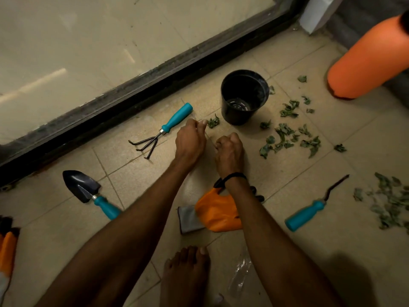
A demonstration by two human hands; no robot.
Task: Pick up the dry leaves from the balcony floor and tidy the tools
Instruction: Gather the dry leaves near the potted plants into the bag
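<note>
Both our hands hang low over the balcony floor (332, 251) with fingers curled. Our left hand (190, 140) has its fingertips (202, 122) just beside a single leaf (213, 122), though we cannot tell whether it pinches anything. Our right hand (229, 149) is balled like a fist beside it, and we cannot tell whether it holds something. Just beyond the hands and slightly right stands a black pot (243, 96), upright and open. To the right of our right hand lie scattered leaves (287, 138), and farther right, nearer to us, is a leaf pile (391, 200). Left of our left hand lies a hand rake (159, 131) with a teal handle, and nearer us on that side is a trowel (88, 191). A narrow-bladed tool (309, 211) lies to the right of our right forearm. Under our right wrist rests an orange glove (219, 213).
</note>
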